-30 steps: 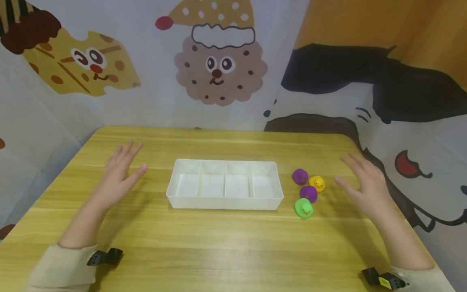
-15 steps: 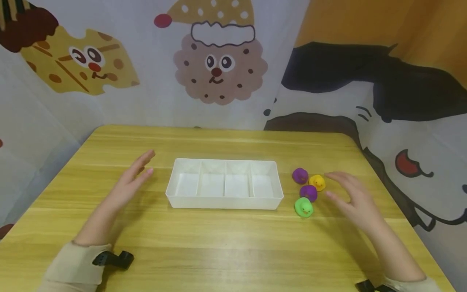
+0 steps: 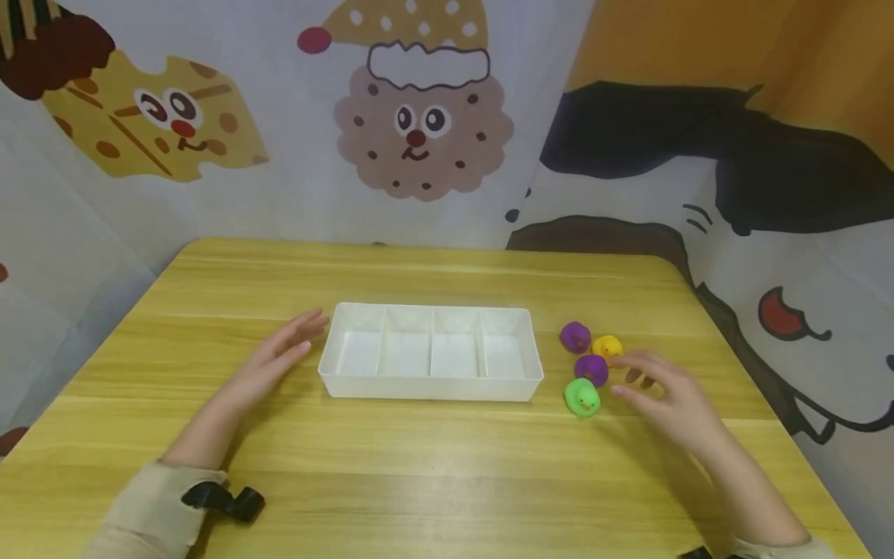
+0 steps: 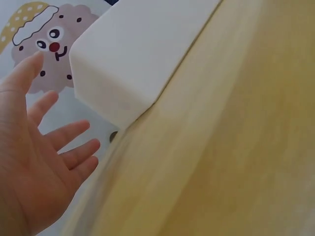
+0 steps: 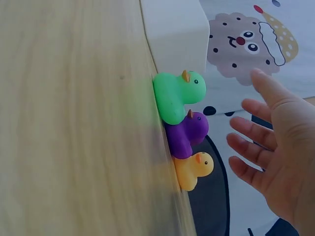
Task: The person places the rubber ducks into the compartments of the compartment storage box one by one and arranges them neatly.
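White four-compartment tray (image 3: 431,390) on wooden table (image 3: 419,481), long axis left-right. Right of it, green duck (image 3: 582,397), yellow duck (image 3: 606,346), nearer purple duck (image 3: 591,373) facing near edge; farther purple duck (image 3: 576,337), heading unclear. Left hand (image 3: 268,369) beside tray's left end, right hand (image 3: 673,400) beside ducks; fingers spread on both.

Soft light makes a pale shine near six o'clock on the yellow wood-grained table (image 3: 433,477); the left wrist view blurs it.

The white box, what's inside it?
The white box has four compartments, split by dividers, each showing just plain white floor. Its near wall hides its own inside face and maybe a little floor.
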A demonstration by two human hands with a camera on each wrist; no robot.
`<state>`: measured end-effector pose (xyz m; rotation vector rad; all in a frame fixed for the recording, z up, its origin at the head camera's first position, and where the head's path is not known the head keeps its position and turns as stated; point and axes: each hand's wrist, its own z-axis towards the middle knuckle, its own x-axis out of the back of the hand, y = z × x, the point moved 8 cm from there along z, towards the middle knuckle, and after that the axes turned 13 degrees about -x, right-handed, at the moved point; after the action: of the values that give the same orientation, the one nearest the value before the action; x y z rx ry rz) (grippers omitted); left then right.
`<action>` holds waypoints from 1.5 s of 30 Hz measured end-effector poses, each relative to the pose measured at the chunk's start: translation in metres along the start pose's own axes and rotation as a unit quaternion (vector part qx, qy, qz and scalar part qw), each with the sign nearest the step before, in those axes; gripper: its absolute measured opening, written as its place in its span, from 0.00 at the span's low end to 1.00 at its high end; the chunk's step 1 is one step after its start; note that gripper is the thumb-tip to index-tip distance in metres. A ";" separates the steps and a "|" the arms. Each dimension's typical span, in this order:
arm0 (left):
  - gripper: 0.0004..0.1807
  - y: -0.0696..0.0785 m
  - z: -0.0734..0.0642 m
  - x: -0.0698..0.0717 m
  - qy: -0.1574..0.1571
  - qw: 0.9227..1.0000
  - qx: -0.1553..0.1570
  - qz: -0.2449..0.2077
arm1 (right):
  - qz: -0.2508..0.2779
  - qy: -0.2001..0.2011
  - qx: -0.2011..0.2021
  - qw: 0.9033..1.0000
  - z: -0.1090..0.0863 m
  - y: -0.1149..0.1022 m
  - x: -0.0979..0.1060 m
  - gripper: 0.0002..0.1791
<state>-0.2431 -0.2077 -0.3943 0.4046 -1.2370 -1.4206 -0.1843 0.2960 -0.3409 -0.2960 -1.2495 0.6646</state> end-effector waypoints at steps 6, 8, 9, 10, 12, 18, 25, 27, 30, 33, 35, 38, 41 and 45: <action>0.27 -0.002 0.001 -0.009 -0.007 1.000 -0.015 -0.022 | 0.002 -0.045 -0.040 0.998 -0.002 0.008 -0.009 0.18; 0.27 -0.004 0.001 -0.011 -0.010 0.999 -0.015 -0.031 | 0.007 -0.057 -0.049 0.997 -0.002 0.009 -0.012 0.18; 0.27 -0.005 0.001 -0.012 -0.011 0.999 -0.014 -0.037 | 0.009 -0.063 -0.052 0.997 -0.003 0.010 -0.013 0.18; 0.28 -0.006 0.001 -0.013 -0.013 0.999 -0.014 -0.043 | 0.014 -0.068 -0.054 0.996 -0.003 0.010 -0.015 0.18; 0.28 -0.009 0.000 -0.015 -0.014 0.999 -0.008 -0.044 | 0.023 -0.077 -0.057 0.995 -0.004 0.011 -0.017 0.18; 0.30 -0.013 -0.001 -0.018 -0.014 0.999 0.002 -0.052 | 0.036 -0.088 -0.057 0.994 -0.007 0.012 -0.025 0.18; 0.30 -0.012 0.000 -0.020 -0.013 0.998 -0.003 -0.064 | 0.034 -0.083 -0.059 0.994 -0.009 0.014 -0.032 0.18; 0.30 -0.012 0.000 -0.020 -0.014 0.998 0.000 -0.060 | 0.034 -0.078 -0.058 0.995 -0.009 0.014 -0.033 0.18; 0.30 -0.013 0.000 -0.020 -0.016 0.998 0.002 -0.056 | 0.034 -0.070 -0.059 0.995 -0.010 0.015 -0.035 0.18; 0.30 -0.012 0.000 -0.020 -0.019 0.998 -0.001 -0.061 | 0.038 -0.063 -0.059 0.996 -0.010 0.014 -0.037 0.18; 0.30 -0.011 0.000 -0.020 -0.020 0.998 -0.003 -0.066 | 0.039 -0.059 -0.057 0.996 -0.010 0.014 -0.038 0.18; 0.30 -0.010 0.000 -0.020 -0.020 0.997 -0.002 -0.071 | 0.040 -0.054 -0.054 0.996 -0.009 0.013 -0.038 0.17; 0.30 -0.010 -0.001 -0.019 -0.019 0.997 -0.001 -0.072 | 0.037 -0.049 -0.050 0.997 -0.008 0.012 -0.039 0.17; 0.30 -0.010 -0.002 -0.018 -0.018 0.998 0.004 -0.064 | 0.038 -0.047 -0.048 0.997 -0.007 0.011 -0.039 0.17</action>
<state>-0.2420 -0.1952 -0.4104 0.4731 -1.2637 -1.5378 -0.1872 0.2818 -0.3792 -0.3962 -1.3671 0.6910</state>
